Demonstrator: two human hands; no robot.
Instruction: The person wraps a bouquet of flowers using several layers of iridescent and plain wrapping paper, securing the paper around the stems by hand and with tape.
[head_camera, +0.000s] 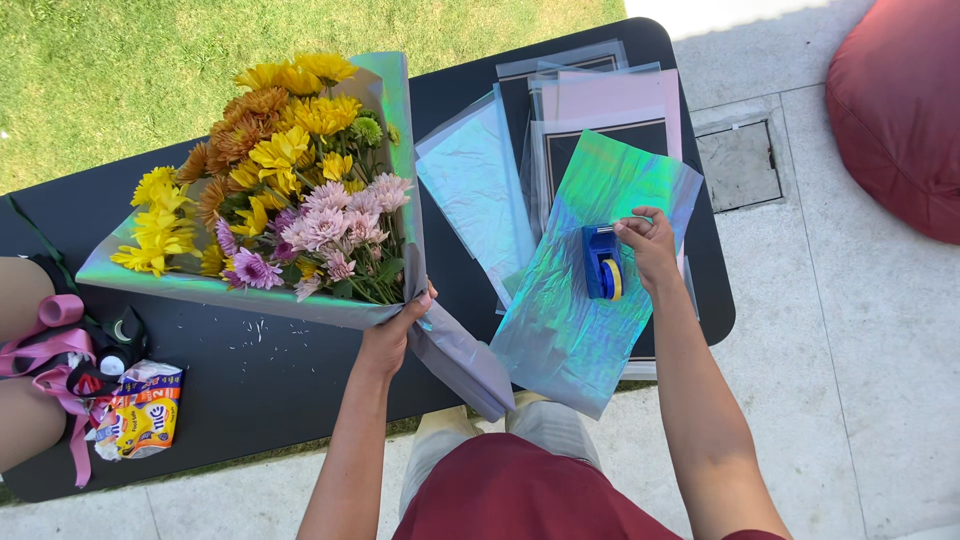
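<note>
Bouquet (290, 190) is laid on the black table (250, 380), wrapped in iridescent film (400, 110). Long axis runs diagonal: blooms toward the far left, stems converging toward the near edge. The stem end is clamped by the left hand (395, 330), fingers closed around the gathered wrap. The blue tape dispenser (603, 262) rests on a loose holographic sheet (580, 300), to the right of the bouquet and well apart from it. It is touched by the right hand (648, 245), fingertips curled on its top edge; whether it is fully gripped cannot be told. Dispenser is nearer the right hand, bouquet neck the left. More film sheets (600, 100) are stacked beyond.
</note>
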